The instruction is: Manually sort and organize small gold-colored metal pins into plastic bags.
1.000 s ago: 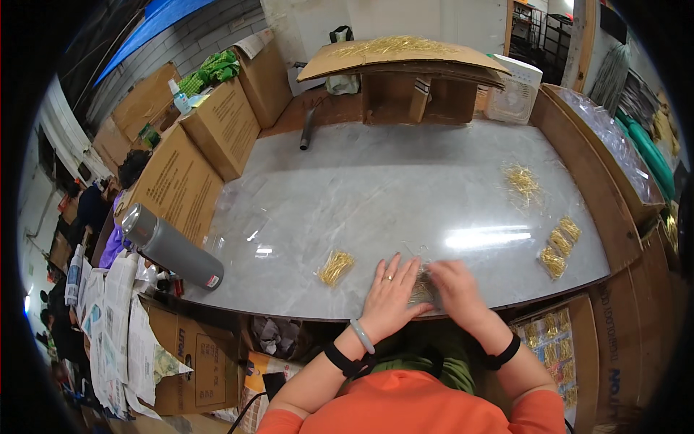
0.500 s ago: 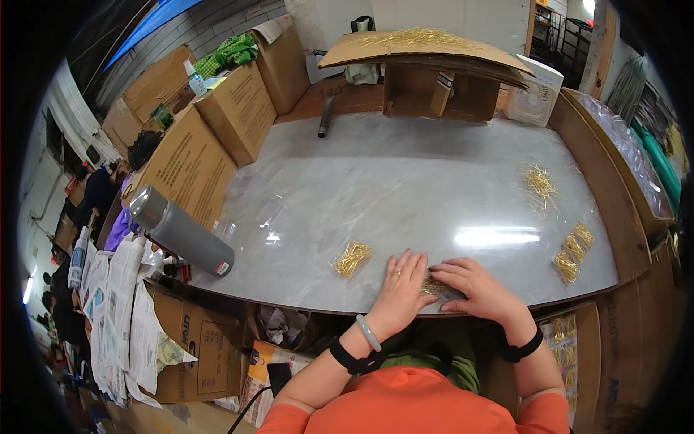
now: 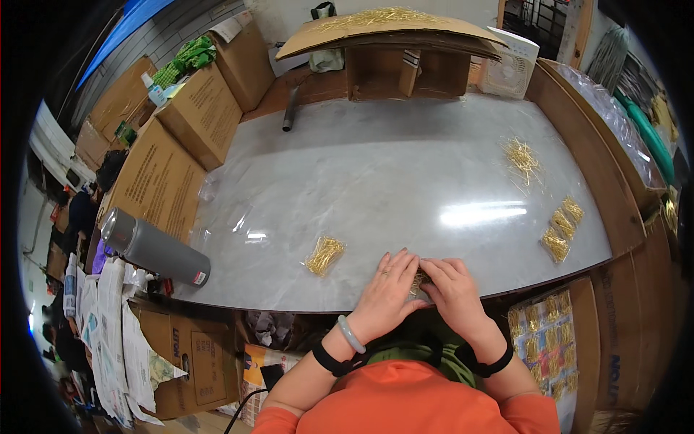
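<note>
Right hand [image 3: 455, 293] has drawn nearer the left hand [image 3: 384, 295], both partly curled, holding a gold bundle [image 3: 416, 283] between them.

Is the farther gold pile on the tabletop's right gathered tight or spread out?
Spread out: the gold pile is ragged, its thin ends splaying different ways.

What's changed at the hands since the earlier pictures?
Since half a second ago, the right hand has moved left, closer to the left hand, its thumb drawn in toward the small bundle between them. No release shows. The loose gold pile and grey bottle stayed put; the view shifted.
</note>
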`<state>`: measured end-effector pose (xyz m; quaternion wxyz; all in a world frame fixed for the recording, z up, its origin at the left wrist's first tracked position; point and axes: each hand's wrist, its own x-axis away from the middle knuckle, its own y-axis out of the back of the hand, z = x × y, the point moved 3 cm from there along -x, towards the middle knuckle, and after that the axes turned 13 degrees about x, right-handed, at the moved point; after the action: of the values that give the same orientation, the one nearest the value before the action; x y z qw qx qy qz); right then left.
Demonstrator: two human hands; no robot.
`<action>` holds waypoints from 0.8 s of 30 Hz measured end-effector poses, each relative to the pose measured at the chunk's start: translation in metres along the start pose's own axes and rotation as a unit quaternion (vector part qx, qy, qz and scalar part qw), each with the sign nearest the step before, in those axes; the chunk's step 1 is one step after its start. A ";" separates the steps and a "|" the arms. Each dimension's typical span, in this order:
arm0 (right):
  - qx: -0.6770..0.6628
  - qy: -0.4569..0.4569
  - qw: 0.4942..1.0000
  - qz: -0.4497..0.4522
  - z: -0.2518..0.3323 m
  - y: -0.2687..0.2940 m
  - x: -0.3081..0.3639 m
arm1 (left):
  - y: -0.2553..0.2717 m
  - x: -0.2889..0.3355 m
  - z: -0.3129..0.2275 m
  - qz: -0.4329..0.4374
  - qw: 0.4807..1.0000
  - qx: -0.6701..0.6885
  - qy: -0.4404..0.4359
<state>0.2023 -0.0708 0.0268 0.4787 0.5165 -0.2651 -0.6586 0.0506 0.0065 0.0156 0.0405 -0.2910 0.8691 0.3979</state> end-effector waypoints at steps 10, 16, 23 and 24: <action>-0.112 -0.031 0.993 0.020 0.010 -0.005 0.008 | 0.004 0.000 0.005 0.021 0.999 0.041 0.007; -0.080 0.083 0.989 0.092 -0.004 0.003 -0.022 | 0.011 0.002 0.008 -0.005 0.989 0.145 -0.007; -0.020 0.127 0.989 0.079 -0.011 -0.007 -0.025 | 0.017 0.009 0.018 -0.043 0.986 0.162 0.022; -0.013 0.132 0.989 0.071 -0.013 -0.010 -0.023 | 0.018 0.012 0.017 -0.049 0.990 0.129 0.027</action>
<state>0.2113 -0.0442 0.0239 0.5620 0.5723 -0.2269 -0.5524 0.0285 0.0224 0.0130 0.0739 -0.3359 0.8985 0.2726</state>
